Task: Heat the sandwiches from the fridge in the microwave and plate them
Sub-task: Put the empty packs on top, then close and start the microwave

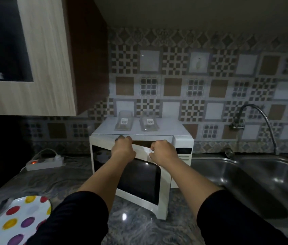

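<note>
At seven o'clock, a white plate [14,218] with coloured dots is cut off by the frame edge, and a dark utensil lying on it is too blurred to be named. Two dark sleeves are seen reaching forward over the marbled counter [131,225]. The microwave door [139,179] is swung partly open, with the interior mostly hidden behind it. The left hand [123,147] is curled over the door's top edge; the right hand [162,151] is closed on that same edge. On the microwave [184,137] top, toward twelve o'clock, two packaged sandwiches [124,123] are laid side by side, their contents indistinct. A sink [263,174] is partly seen at three o'clock.
</note>
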Tool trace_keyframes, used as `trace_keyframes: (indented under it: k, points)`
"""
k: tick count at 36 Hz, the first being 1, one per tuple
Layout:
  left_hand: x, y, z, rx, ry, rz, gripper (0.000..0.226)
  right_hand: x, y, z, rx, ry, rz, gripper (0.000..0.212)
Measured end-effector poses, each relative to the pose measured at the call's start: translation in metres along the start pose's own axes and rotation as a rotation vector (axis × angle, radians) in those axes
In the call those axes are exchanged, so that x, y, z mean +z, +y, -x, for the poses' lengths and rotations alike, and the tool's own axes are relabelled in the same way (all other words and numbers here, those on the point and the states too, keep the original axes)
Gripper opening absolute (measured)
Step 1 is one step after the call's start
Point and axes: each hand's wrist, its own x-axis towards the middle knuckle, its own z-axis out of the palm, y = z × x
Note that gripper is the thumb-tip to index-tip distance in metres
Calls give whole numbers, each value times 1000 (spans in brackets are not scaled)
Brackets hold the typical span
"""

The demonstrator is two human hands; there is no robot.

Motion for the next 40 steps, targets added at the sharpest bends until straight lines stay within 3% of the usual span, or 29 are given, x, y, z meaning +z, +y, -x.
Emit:
trace_keyframes:
  k: [4,7,10,20,29,40]
  points:
    - [17,16,-20,96,-34,-66,66,5,21,-24,-44,14,11,26]
    - [27,22,-33,154,-64,-152,75,9,35,-41,-77,3,36,41]
    - [36,26,-47,160,-117,-192,79,14,46,-58,-64,-53,62,58]
    - [51,33,-67,153,-208,-359,90,36,71,-96,-35,-198,159,76]
    - [56,35,-83,166,-220,-410,87,37,76,-112,-44,-279,217,78]
    - [62,29,-91,199,-140,-373,82,43,79,-116,-92,-196,234,73]
